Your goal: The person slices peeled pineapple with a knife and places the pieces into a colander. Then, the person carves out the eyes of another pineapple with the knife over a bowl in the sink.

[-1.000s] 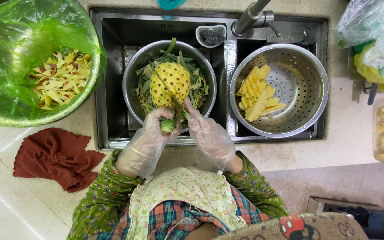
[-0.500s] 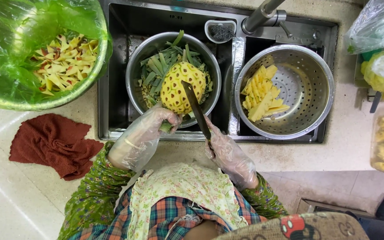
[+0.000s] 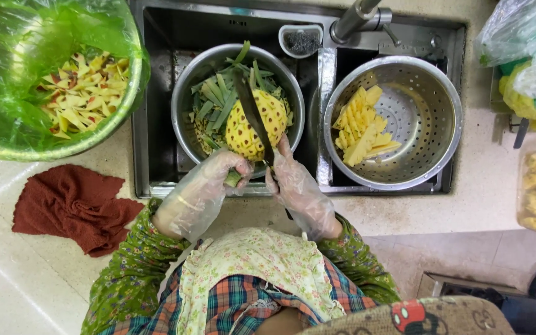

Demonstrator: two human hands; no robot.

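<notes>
Both gloved hands, left (image 3: 218, 177) and right (image 3: 290, 180), clenched, forearms converging.

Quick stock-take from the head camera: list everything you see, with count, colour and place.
pineapple: one, yellow, peeled, over the steel bowl
steel bowl: one, silver, left sink basin, holds green leaf trimmings
knife: one, dark blade, lying across the pineapple
colander: one, silver, right basin, holds yellow pineapple pieces
green basin: one, bag-lined, upper left, holds peel scraps
cloth: one, dark red, on the counter at left
tap: one, grey, top centre
plastic bags: clear, right edge
left hand: clear glove, gripping the pineapple's stem end
right hand: clear glove, holding the knife
</notes>
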